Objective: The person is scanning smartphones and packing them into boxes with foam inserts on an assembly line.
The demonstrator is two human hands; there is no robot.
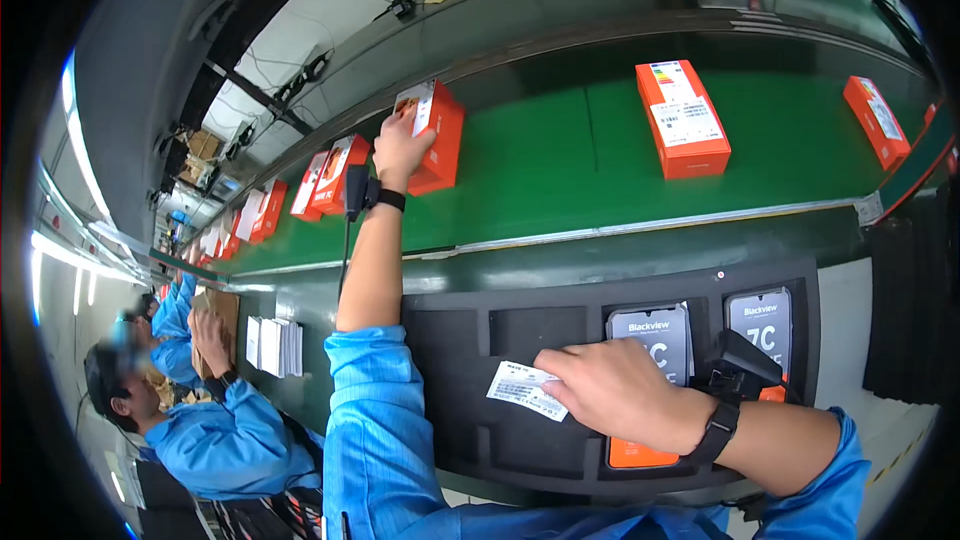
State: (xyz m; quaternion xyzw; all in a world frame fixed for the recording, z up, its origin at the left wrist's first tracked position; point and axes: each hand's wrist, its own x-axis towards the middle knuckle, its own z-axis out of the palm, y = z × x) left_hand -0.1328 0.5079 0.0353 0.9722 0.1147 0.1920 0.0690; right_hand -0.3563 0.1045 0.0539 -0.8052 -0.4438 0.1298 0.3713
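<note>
My left hand (pixel 402 152) reaches across to the green conveyor belt and grips an orange box (pixel 445 145) with a white printed top. Between the thumb and fingers of my right hand (pixel 630 390) is a small white printed label (pixel 522 390). That hand is above a black foam tray (pixel 450 340) with recessed slots. Partly beneath it lies a smartphone (pixel 655 325) with a grey and orange screen film. A second smartphone (pixel 762 315) sits in the slot to the right, partly covered by a black device on my wrist.
More orange boxes stand on the green belt (pixel 540 160): one box (pixel 683 120) right of centre, another box (pixel 877 122) at the far right, several to the left. Left of the tray is a stack of white papers (pixel 274 346). A co-worker in a blue smock (pixel 235 440) handles a brown carton.
</note>
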